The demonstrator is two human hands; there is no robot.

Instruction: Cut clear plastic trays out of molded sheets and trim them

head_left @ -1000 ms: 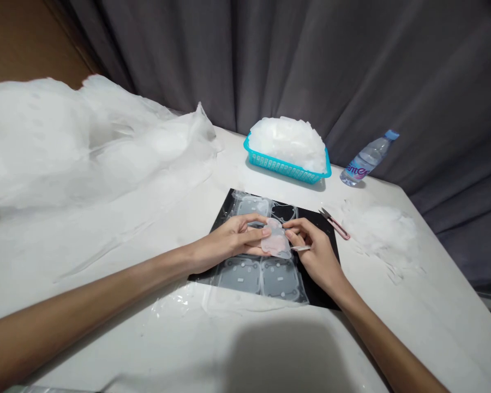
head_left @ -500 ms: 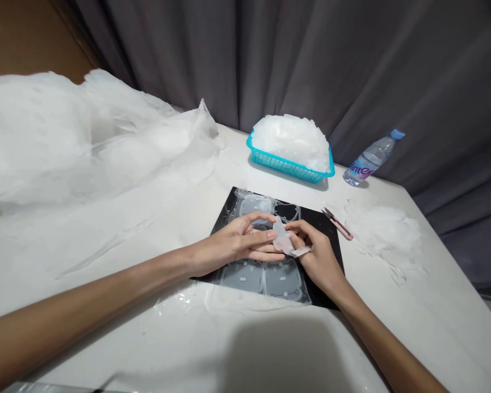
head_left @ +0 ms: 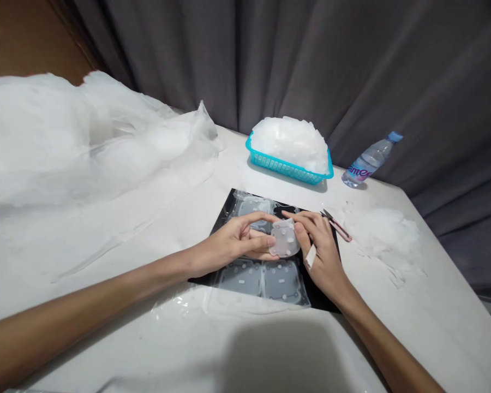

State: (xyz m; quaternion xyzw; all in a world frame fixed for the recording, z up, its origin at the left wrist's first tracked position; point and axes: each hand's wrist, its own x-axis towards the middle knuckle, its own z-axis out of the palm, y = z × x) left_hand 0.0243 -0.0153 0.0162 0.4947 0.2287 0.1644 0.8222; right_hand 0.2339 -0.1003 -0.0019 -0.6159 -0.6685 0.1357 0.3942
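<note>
Between my hands is a small translucent plastic piece (head_left: pixel 284 243) with rounded corners and white dots. My left hand (head_left: pixel 245 237) pinches its left edge between thumb and fingers. My right hand (head_left: pixel 319 245) has its thumb against the piece's right side, its index finger stretched out above, and a small white strip (head_left: pixel 311 256) tucked in its curled fingers. Beneath both hands, a sheet of clear moulded plastic parts (head_left: pixel 241 278) lies on a black mat (head_left: pixel 325 297); my hands hide its middle. One upper section of the sheet shows only an outline.
Behind the mat stands a turquoise basket (head_left: pixel 286 170) heaped with white translucent pieces. Pink-handled thread snips (head_left: pixel 339 226) lie at the mat's right edge, beside a pile of clear scraps (head_left: pixel 388 237). A water bottle (head_left: pixel 370 161) is at back right, bulky clear plastic sheeting (head_left: pixel 85 142) at left.
The plastic piece has turned so its broad dotted face shows. My right hand has shifted slightly right and its index finger has straightened.
</note>
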